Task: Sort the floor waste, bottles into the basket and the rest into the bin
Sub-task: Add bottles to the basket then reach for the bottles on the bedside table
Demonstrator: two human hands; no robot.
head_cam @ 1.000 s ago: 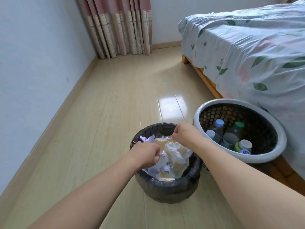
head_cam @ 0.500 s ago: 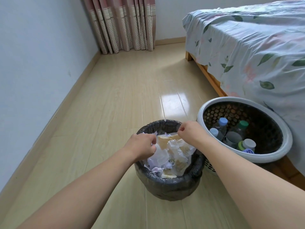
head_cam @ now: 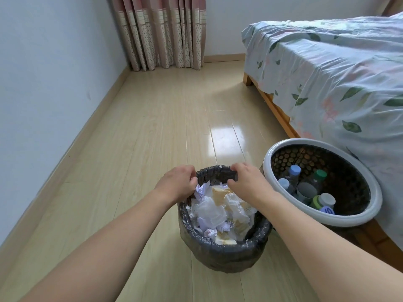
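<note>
A round bin [head_cam: 224, 256] lined with a black bag stands on the floor in front of me, filled with crumpled paper and wrappers [head_cam: 220, 212]. My left hand [head_cam: 176, 182] grips the bag's far-left rim with curled fingers. My right hand [head_cam: 244, 179] curls over the far rim of the bag next to it. To the right stands a white-rimmed basket [head_cam: 370, 205] with a dark perforated wall, holding several plastic bottles [head_cam: 309, 188] with blue, green and white caps.
A bed [head_cam: 327, 79] with a leaf-print sheet and wooden frame runs along the right, touching the basket. A white wall [head_cam: 43, 83] lines the left. Pink curtains [head_cam: 161, 33] hang at the far end. Bare wooden floor [head_cam: 152, 118] lies ahead.
Both hands moved from above the waste in the bin to the bag's far rim, and now grip it. The view tilted up slightly.
</note>
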